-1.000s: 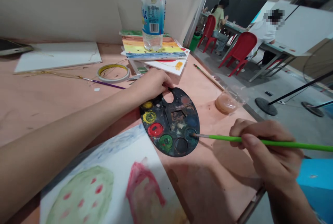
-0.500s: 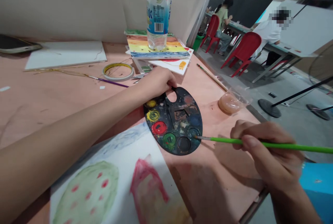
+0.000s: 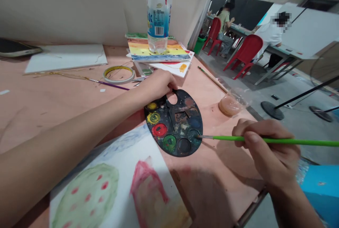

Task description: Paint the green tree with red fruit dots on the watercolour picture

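My left hand (image 3: 158,85) lies curled at the top of a black plastic paint palette (image 3: 165,122), its fingertips hooked at the rim by the thumb hole. The palette has round wells of yellow, red, green and dark paint. My right hand (image 3: 266,150) is shut on a green-handled paintbrush (image 3: 251,138), whose metal ferrule and tip reach a dark well at the palette's right edge. Below the palette lies a watercolour painting on white paper (image 3: 124,157), showing a green spotted round shape and a red house shape.
A plastic water bottle (image 3: 158,16) stands on a stack of painted cards (image 3: 156,49). Nearby are a tape roll (image 3: 119,75), a purple-handled brush (image 3: 108,84), a wooden-handled brush (image 3: 212,79) and a plastic cup of pinkish water (image 3: 230,103). Two seated people (image 3: 268,34) work beyond the table's right edge.
The brush handle has levelled out, and its tip has dipped back into the dark well after lifting toward the rim. The view has shifted slightly. My left hand stays at the palette.
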### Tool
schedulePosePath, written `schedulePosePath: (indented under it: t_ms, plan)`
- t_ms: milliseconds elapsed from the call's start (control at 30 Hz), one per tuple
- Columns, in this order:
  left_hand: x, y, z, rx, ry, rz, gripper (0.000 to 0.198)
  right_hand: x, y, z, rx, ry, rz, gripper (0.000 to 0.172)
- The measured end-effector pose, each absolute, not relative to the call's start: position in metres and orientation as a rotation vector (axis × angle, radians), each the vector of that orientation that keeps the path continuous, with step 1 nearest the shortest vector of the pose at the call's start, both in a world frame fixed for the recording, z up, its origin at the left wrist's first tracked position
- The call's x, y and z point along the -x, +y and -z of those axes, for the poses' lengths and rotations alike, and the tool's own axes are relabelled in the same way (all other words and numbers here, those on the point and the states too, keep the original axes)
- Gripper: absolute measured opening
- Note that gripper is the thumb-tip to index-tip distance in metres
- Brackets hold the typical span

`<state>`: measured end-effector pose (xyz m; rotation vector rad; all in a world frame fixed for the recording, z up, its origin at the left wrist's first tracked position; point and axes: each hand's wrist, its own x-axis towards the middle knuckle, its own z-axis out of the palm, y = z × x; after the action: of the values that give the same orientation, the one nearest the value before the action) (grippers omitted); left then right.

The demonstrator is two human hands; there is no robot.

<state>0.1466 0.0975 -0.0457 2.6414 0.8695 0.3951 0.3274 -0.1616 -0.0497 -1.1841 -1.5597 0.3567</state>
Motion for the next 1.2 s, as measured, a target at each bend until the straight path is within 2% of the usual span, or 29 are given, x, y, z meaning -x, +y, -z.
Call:
schedulePosePath:
  t_ms: [1200]
  plan:
    - [-0.145,0.089,0.039,-2.687,0.907,-0.313,0.031,-0.330,-0.162,0.050,1.216,-1.526,-0.363,0.014]
